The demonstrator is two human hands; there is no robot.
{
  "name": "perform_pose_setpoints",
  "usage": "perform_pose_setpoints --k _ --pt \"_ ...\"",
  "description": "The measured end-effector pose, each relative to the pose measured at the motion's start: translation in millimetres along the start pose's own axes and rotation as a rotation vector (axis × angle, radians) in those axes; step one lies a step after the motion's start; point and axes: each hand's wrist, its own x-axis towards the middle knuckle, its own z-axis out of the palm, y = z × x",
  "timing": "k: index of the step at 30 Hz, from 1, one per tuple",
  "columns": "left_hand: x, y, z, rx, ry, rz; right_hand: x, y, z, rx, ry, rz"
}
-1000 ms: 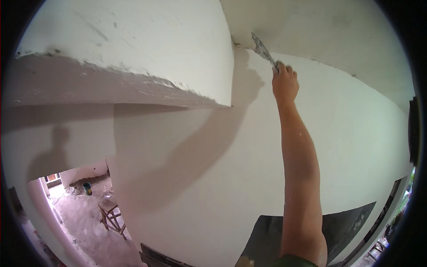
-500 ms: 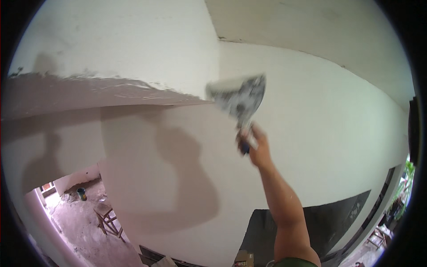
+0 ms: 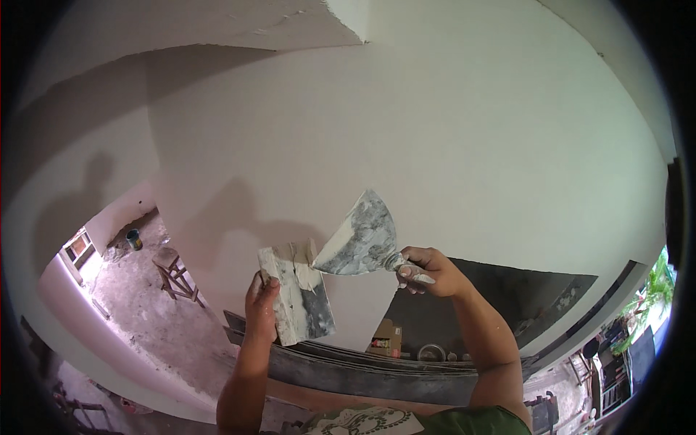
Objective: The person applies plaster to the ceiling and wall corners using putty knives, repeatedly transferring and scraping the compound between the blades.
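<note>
My right hand (image 3: 429, 271) is closed round the handle of a wide putty knife (image 3: 368, 235). Its fan-shaped grey blade points left, with pale wet plaster along the edge. My left hand (image 3: 262, 306) grips the side of a rectangular plate (image 3: 316, 312), grey on one half and thick with whitish plaster on the other; any handle beneath it is hidden. One corner of the putty knife's blade comes close to the plate's upper edge; whether they touch I cannot tell. Both tools are in front of the pale wall (image 3: 464, 167).
Above on the left runs a beam (image 3: 217, 25) with a rough plaster edge. A doorway at lower left shows a wooden stool (image 3: 174, 275) and a bucket (image 3: 134, 239). Below my hands lie a dark ledge (image 3: 362, 373) and a recess holding a cardboard box (image 3: 386, 338).
My right hand has come down from the beam's corner with the putty knife, now turned leftward. My left hand and the plate have come into view. The view has tilted down.
</note>
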Motion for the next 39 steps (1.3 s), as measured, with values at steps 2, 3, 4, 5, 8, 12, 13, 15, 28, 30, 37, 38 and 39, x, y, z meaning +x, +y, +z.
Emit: perform_pose_setpoints --k 2,3,4,5,8,12,13,15,28,30,37,38,39 --pt "-4.0 6.4 11.4 0.025 0.007 0.048 -2.8 -0.9 0.9 -0.048 0.002 0.002" --pt "-6.8 9.4 16.8 0.016 0.019 0.049 -3.2 -0.8 2.4 -0.111 0.034 0.005" --pt "-7.9 12.0 21.5 -0.003 0.015 0.058 -2.1 -0.3 2.9 -0.172 0.064 0.009" --pt "-9.4 14.6 24.8 -0.033 -0.017 0.095 -0.7 -0.1 3.2 -0.174 0.064 0.008" --pt "-12.8 23.9 31.0 -0.044 -0.058 0.105 4.8 -3.5 2.5 -0.308 0.060 -0.097" --pt "-19.4 41.1 33.7 0.239 -0.159 0.271 8.9 -26.5 -3.6 -0.870 0.274 -0.527" --pt "-22.3 44.8 36.2 0.242 -0.161 0.289 10.3 -35.2 -7.1 -0.972 0.327 -0.638" --pt "-32.3 49.6 43.2 0.291 -0.112 0.351 10.6 -52.2 -12.8 -1.094 0.402 -0.813" --pt "-80.9 -81.3 -79.1 0.394 0.342 -0.064 72.6 -240.5 -154.8 -1.557 1.273 -1.098" --pt "-94.0 -117.2 -112.5 0.517 0.316 -0.033 92.9 -267.9 -168.6 -1.523 1.316 -1.046" --pt "-152.3 -144.5 -130.7 0.300 0.487 -0.091 162.1 -318.8 -184.8 -1.484 1.433 -0.761" --pt "-161.4 -138.8 -127.9 0.319 0.507 -0.085 169.2 -322.5 -184.9 -1.488 1.463 -0.734" --pt "-169.5 -131.4 -124.3 0.339 0.529 -0.076 175.6 -326.8 -185.3 -1.476 1.438 -0.736"
